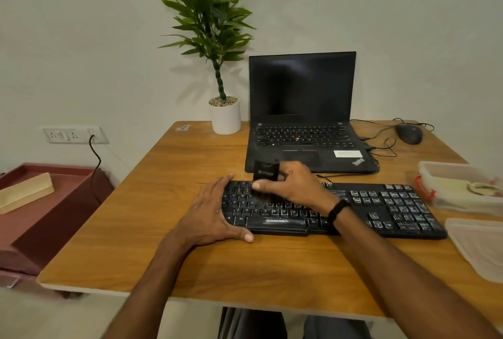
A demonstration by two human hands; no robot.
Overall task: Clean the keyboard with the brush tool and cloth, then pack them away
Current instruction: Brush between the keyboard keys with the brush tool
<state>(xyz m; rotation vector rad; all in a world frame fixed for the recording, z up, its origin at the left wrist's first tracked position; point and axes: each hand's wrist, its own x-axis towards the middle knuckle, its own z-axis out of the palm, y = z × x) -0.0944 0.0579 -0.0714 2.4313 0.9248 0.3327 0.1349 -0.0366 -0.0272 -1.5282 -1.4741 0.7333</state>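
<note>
Hands apart: left hand [215, 213] flat on the keyboard [394, 208], right hand [294, 186] pinching the brush tool [265, 172], probably light and stiff, best gripped by its body.

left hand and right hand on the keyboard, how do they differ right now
The left hand lies flat, fingers straight, on the keyboard's left end; the right hand curls round the black brush tool. The right hand's wrist wears a black band; the left hand's wrist is bare. Both are over the keyboard.

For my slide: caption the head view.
Right hand holds brush tool against keyboard keys; left hand rests on its left end.
</note>
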